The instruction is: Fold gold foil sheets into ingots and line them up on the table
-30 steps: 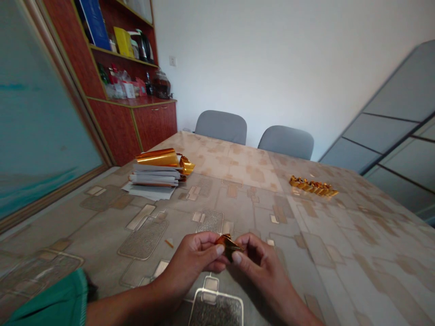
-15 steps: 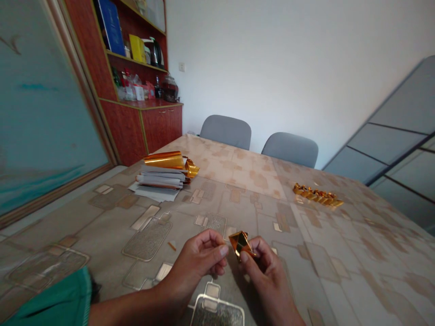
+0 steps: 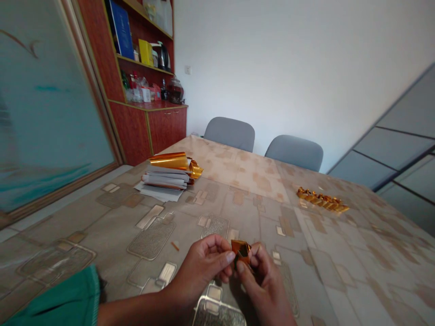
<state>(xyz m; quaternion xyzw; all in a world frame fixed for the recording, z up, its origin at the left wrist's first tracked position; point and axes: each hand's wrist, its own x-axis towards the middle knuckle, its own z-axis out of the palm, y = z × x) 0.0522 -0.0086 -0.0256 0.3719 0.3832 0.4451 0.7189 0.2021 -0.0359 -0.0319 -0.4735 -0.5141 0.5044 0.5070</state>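
Observation:
Just above the table, a small folded piece of gold foil paper [image 3: 240, 247] is between my two hands. My right hand [image 3: 267, 283] is closed on its right side, with the thumb on the near face. The fingers of my left hand [image 3: 205, 265] are pinched together at its left edge. Part of the folded paper is hidden behind my fingertips. Farther back on the right lies a row of folded gold foil pieces [image 3: 322, 201], pressed side by side. At the back left sits a stack of paper sheets [image 3: 165, 177] with a curled gold foil sheet [image 3: 170, 160] on top.
A patterned cloth covers the table [image 3: 234, 199]. A thin orange scrap [image 3: 175, 246] lies left of my hands. Two grey chairs [image 3: 229, 133] stand at the far edge. A red-brown cabinet [image 3: 166, 129] with filled shelves is at the back left.
My left hand has moved right, from just beside the folded gold foil paper to its left edge. The paper is turned and looks more opened up. The view has shifted slightly.

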